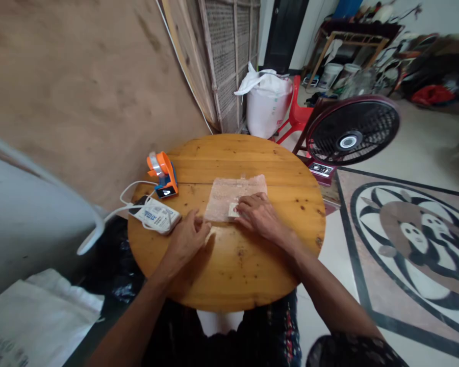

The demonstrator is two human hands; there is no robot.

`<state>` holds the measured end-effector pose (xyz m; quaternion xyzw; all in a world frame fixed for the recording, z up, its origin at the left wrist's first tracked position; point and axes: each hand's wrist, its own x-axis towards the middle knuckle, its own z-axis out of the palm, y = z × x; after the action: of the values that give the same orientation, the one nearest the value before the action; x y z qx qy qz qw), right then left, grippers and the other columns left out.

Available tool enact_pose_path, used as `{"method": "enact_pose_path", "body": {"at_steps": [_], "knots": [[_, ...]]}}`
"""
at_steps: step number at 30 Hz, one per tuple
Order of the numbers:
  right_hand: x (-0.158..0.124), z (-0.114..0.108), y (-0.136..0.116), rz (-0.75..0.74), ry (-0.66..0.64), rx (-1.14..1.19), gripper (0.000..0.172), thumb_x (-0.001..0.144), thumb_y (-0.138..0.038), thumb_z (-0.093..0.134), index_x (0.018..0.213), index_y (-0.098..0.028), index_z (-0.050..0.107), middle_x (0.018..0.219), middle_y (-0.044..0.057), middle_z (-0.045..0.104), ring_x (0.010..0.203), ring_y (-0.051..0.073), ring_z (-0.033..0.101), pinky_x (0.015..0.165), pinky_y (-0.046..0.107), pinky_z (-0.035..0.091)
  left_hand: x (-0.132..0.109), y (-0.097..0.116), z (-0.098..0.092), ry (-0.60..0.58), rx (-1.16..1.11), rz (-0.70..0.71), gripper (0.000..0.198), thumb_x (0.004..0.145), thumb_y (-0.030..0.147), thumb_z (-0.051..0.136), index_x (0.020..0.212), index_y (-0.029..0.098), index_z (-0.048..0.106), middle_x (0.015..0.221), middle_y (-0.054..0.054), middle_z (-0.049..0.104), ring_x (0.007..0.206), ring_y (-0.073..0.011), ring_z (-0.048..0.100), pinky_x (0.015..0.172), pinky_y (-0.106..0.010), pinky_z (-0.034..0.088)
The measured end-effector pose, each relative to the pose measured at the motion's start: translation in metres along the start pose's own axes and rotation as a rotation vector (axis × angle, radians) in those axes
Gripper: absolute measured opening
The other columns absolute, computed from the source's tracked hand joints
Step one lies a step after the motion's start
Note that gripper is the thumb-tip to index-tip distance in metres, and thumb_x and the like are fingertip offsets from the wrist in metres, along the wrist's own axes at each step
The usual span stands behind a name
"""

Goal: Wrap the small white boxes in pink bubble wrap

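A sheet of bubble wrap lies flat on the round wooden table. On its near part rests a small white box, partly covered by my right hand. The fingers of that hand are bent over the box and hold it against the sheet. My left hand is at the sheet's near left corner, thumb and fingers drawn together in a pinch at its edge. The fingertips are small and a little blurred there.
At the table's left stand an orange and blue tape dispenser and a white box-shaped item with a white cable over it. A fan is beyond the right edge. Behind the table are a white sack and a red chair.
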<state>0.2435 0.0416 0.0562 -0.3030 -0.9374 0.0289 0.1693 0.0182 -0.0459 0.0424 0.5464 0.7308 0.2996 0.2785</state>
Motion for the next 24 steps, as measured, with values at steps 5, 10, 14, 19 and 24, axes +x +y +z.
{"method": "enact_pose_path", "body": {"at_steps": [5,10,14,19,24], "knots": [[-0.003,0.007,0.007,-0.012,0.070,0.066,0.022,0.091,-0.039,0.060,0.095,-0.017,0.063,0.105,0.010,0.067,0.096,0.023,0.059,0.092,0.038,0.033,0.003,0.007,0.013,-0.057,-0.491,-0.282,0.060,0.082,0.033,0.067,0.132,0.014,0.041,0.087,-0.005,0.065,0.063,-0.0137,0.064,0.048,-0.022,0.051],[-0.004,0.004,0.003,0.004,0.071,0.069,0.022,0.090,-0.037,0.061,0.094,-0.016,0.064,0.104,0.011,0.067,0.096,0.023,0.059,0.091,0.038,0.034,0.022,0.016,0.024,0.013,-0.651,-0.335,0.045,0.080,0.029,0.070,0.118,0.012,0.050,0.082,-0.005,0.065,0.056,-0.0133,0.064,0.041,-0.022,0.049],[-0.004,0.003,0.003,-0.001,0.064,0.063,0.022,0.090,-0.036,0.062,0.096,-0.016,0.064,0.107,0.012,0.067,0.099,0.025,0.058,0.092,0.039,0.034,0.033,0.014,0.028,0.009,-0.596,-0.276,0.032,0.079,0.023,0.067,0.108,0.011,0.059,0.075,-0.003,0.066,0.048,-0.0103,0.059,0.037,-0.019,0.043],[-0.004,0.005,0.003,0.004,0.054,0.066,0.021,0.091,-0.036,0.060,0.097,-0.016,0.064,0.107,0.011,0.066,0.099,0.024,0.058,0.093,0.039,0.033,0.040,0.016,0.028,-0.039,-0.573,-0.313,0.008,0.075,0.018,0.061,0.080,0.012,0.063,0.050,0.003,0.055,0.038,-0.0078,0.046,0.036,-0.018,0.036],[-0.003,0.006,0.003,0.000,0.049,0.068,0.019,0.090,-0.036,0.062,0.096,-0.017,0.062,0.107,0.011,0.066,0.098,0.024,0.057,0.091,0.038,0.033,0.045,0.021,0.023,-0.122,-0.534,-0.336,0.023,0.075,0.032,0.064,0.061,0.016,0.055,0.038,0.005,0.044,0.031,-0.0076,0.035,0.033,-0.020,0.025]]}}
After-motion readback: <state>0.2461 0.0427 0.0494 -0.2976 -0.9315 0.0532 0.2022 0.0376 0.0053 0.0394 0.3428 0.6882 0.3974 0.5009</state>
